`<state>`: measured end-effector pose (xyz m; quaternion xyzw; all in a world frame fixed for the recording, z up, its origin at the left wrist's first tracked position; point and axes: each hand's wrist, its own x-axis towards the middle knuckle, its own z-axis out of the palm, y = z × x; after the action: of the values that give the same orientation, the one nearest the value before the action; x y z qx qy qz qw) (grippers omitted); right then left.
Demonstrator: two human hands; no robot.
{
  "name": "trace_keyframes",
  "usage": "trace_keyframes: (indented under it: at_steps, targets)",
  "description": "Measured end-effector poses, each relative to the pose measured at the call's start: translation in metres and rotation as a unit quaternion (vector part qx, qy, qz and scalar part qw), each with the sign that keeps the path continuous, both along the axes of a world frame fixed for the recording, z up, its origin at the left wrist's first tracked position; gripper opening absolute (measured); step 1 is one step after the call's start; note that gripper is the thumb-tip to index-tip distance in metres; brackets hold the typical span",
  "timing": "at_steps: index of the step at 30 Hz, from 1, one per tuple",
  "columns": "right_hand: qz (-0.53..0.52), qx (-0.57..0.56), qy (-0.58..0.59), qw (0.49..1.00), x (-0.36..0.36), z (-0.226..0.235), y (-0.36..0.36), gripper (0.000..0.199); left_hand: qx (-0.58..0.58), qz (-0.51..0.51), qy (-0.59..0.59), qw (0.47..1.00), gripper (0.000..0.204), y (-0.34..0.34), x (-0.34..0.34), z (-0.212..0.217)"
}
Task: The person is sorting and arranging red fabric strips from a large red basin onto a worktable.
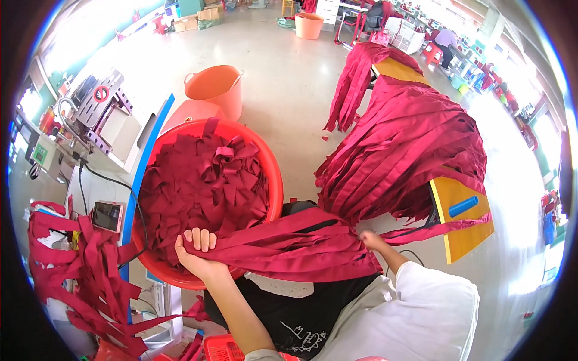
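Left hand [197, 249], seen from the head camera, is closed around one end of a bundle of long dark red fabric strips [289, 243]; the fingers curl over the top of the bundle just at the near rim of a red plastic tub [274, 174]. Right hand [372, 240] pinches the same bundle at its other end, its fingers largely buried in the cloth, so how tightly it closes cannot be told. Between the two hands the bundle lies roughly level across the person's lap, above a black garment with white markings.

The tub holds a loose heap of short dark red cut pieces [208, 186]. To the right, a large mass of long red strips [403, 150] drapes over a yellow-topped table [466, 231], on which a blue cylindrical object [463, 206] lies. At the left, further red strips [90, 271] hang over a white workbench [90, 186] beside a small pink device with a dark screen [108, 216] and a metal machine [99, 105]. Behind the tub stands an orange bucket [215, 89]; a second orange bucket [309, 25] stands farther off on the pale floor.
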<state>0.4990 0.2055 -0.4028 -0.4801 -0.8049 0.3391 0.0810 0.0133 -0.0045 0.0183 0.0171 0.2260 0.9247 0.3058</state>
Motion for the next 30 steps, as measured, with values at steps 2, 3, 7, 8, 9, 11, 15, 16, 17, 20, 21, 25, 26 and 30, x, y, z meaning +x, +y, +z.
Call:
trace_keyframes:
  at_steps: [2, 3, 7, 8, 9, 11, 15, 16, 17, 20, 21, 25, 26, 30]
  targets:
    - [-0.036, 0.124, 0.09, 0.987, -0.102, 0.12, 0.039, 0.011, 0.018, -0.007, -0.007, 1.0, 0.027, -0.014, -0.014, -0.016]
    - [-0.04, 0.045, 0.154, 0.986, -0.148, 0.184, 0.052, 0.016, 0.039, -0.021, -0.005, 0.999, 0.028, -0.019, -0.022, -0.023]
    - [0.015, 0.066, 0.33, 0.942, -0.283, 0.357, 0.063, 0.013, 0.038, -0.042, -0.072, 0.996, 0.026, 0.011, -0.014, -0.017]
    - [0.06, 0.069, 0.354, 0.931, -0.32, 0.378, 0.06, 0.013, 0.019, -0.028, -0.078, 0.996, 0.026, 0.013, -0.013, -0.018]
    - [0.104, 0.07, 0.381, 0.916, -0.36, 0.393, 0.051, 0.013, 0.021, -0.022, -0.073, 0.997, 0.027, 0.009, -0.015, -0.02]
    - [0.18, 0.071, 0.343, 0.919, -0.428, 0.414, 0.031, 0.014, 0.023, -0.007, -0.085, 0.996, 0.027, 0.0, -0.017, -0.023]
    - [0.218, 0.372, 0.173, 0.886, -0.509, 0.378, 0.037, 0.058, 0.02, -0.012, -0.093, 0.995, 0.027, -0.001, -0.014, -0.025]
    - [0.19, 0.384, 0.152, 0.891, -0.52, 0.353, 0.063, 0.069, 0.021, -0.019, -0.099, 0.995, 0.027, 0.005, -0.012, -0.027]
    - [0.168, 0.381, 0.129, 0.9, -0.523, 0.342, 0.068, 0.069, 0.008, -0.011, -0.099, 0.995, 0.027, 0.004, -0.012, -0.028]
    - [0.169, 0.275, 0.01, 0.947, -0.517, 0.339, 0.087, 0.058, -0.011, -0.006, -0.093, 0.996, 0.027, -0.001, -0.012, -0.022]
    - [0.178, 0.292, 0.054, 0.938, -0.516, 0.338, 0.099, 0.047, -0.007, -0.003, -0.096, 0.995, 0.027, 0.001, -0.012, -0.019]
    - [0.146, 0.147, 0.276, 0.938, -0.505, 0.332, 0.103, 0.04, -0.007, -0.008, -0.095, 0.995, 0.027, 0.0, -0.012, -0.02]
    - [0.134, 0.141, 0.25, 0.949, -0.502, 0.341, 0.104, 0.045, -0.005, -0.014, -0.102, 0.995, 0.027, 0.001, -0.011, -0.02]
    - [0.11, 0.251, 0.243, 0.93, -0.506, 0.327, 0.112, 0.046, -0.018, -0.01, -0.096, 0.995, 0.027, 0.005, -0.011, -0.016]
